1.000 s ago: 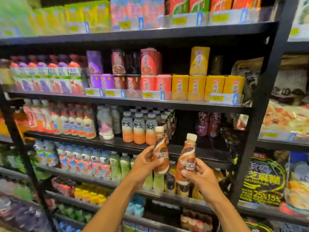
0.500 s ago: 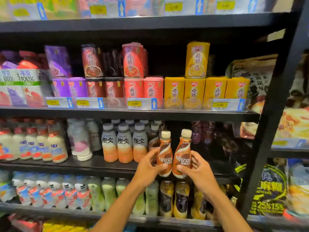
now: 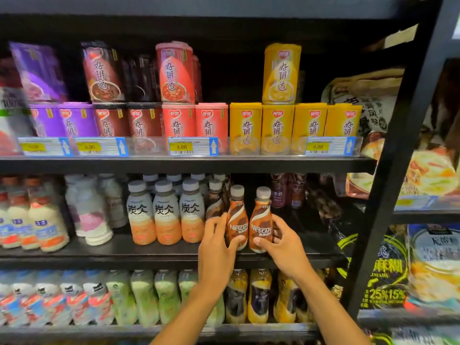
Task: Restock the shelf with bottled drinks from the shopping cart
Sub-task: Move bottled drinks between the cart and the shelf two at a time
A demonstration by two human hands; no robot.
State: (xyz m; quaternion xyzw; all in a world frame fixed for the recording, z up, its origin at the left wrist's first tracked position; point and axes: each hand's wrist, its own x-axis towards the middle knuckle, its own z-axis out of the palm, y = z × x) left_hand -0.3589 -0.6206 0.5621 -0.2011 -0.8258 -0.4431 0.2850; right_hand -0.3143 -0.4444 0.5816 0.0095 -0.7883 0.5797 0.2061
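Note:
Two brown-and-orange Nescafe bottles with pale caps stand side by side at the front of the black middle shelf (image 3: 154,253). My left hand (image 3: 219,241) grips the left Nescafe bottle (image 3: 237,215). The right Nescafe bottle (image 3: 261,217) is held in my right hand (image 3: 278,240). Both bottles are upright, their bases at or just above the shelf surface. Another dark Nescafe bottle (image 3: 215,200) stands just behind and left of them. The shopping cart is out of view.
Three grey-capped orange latte bottles (image 3: 166,215) stand left of my hands, white milk bottles (image 3: 47,225) further left. Dark small bottles (image 3: 286,192) sit at the back right, with bare shelf in front. Canned porridge (image 3: 261,128) fills the shelf above. A black upright post (image 3: 388,195) bounds the right.
Both hands carried the two Nescafe bottles up and forward onto the middle shelf, bringing them close together. The camera has moved nearer to the shelf.

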